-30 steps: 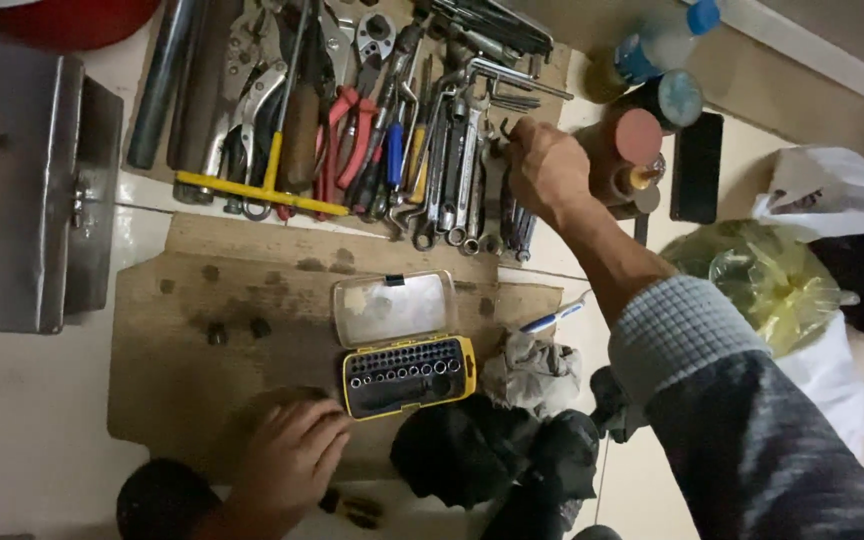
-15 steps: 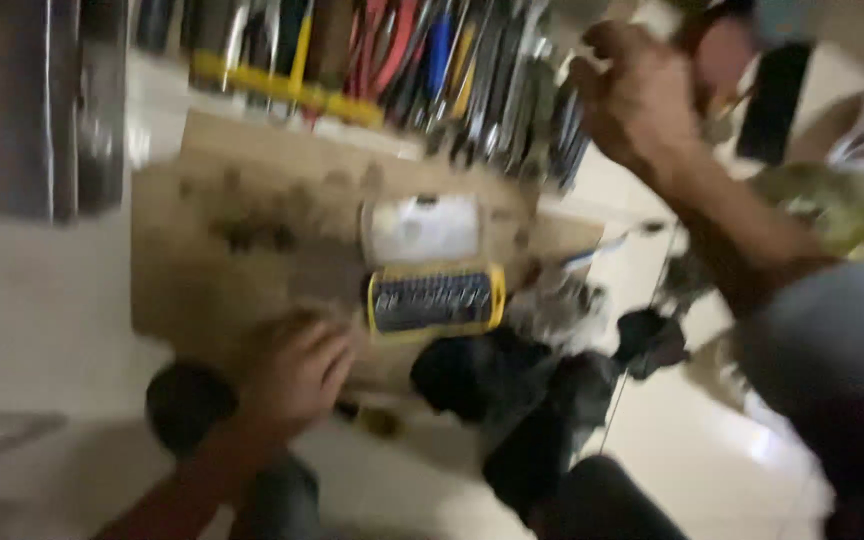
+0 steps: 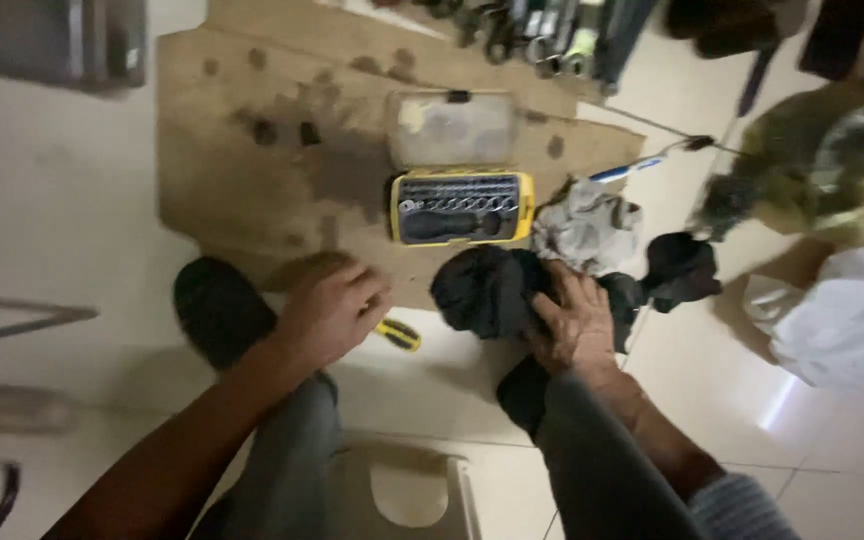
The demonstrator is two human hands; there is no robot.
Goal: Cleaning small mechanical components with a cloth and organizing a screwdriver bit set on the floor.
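Head camera view: a tiled floor is seen from above, and the picture is a bit blurred. The right hand is laid on a black cloth. The cloth is dark, soft and bunched up in a heap, and it lies on the floor just below a yellow bit case. The fingers of this hand are spread and pressed onto the cloth; whether they are closed around it cannot be told. A grey rag is crumpled just above the hand, touching the black cloth. Another dark lump of cloth lies near, to the right.

The left hand is set on the lower edge of a stained cardboard sheet. Its fingers are curled loosely, and nothing can be seen held in them. A small yellow and black screwdriver is seen on the floor just beside this hand. A black shoe is seen on its other side.

The bit case is open, with its clear lid folded back on the cardboard. A white bag lies at the right edge.
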